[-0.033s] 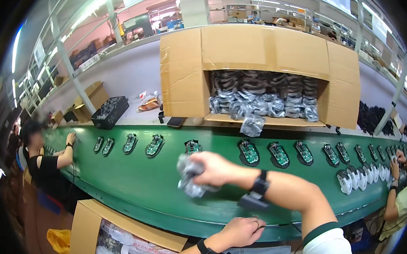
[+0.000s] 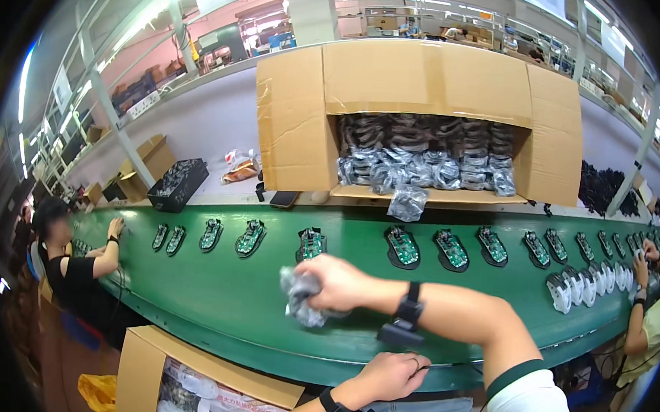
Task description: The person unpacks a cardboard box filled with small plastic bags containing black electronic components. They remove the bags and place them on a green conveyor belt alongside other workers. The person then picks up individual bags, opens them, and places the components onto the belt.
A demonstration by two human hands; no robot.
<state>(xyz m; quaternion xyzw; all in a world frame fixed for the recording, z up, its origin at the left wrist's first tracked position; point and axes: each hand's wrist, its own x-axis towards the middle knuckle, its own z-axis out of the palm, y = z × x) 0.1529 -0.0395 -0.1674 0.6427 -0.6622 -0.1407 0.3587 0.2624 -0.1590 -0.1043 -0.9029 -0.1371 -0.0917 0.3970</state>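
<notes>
R hand (image 2: 344, 285) is clamped on a crumpled, shiny grey plastic bag (image 2: 295, 297), held over the middle of a long, green, flat work surface (image 2: 213, 304), btwn its near & far edges; blur hides any contents. L hand (image 2: 392, 376) rests at the near edge, fingers curled; can't tell if it grips anything. Just beyond the bag, twd the far edge, lies a green circuit board on a dark, rounded base (image 2: 313, 244), in a row w/ similar boards (image 2: 451, 250). Past the far edge: an open, brown cardboard carton (image 2: 441, 77) w/ stacked, grey, plastic-wrapped parts (image 2: 447, 175). Step in hand, prob.: handling the bag in the air. Next move calls for a firm grip & clearance from the boards, I'd judge.
</notes>
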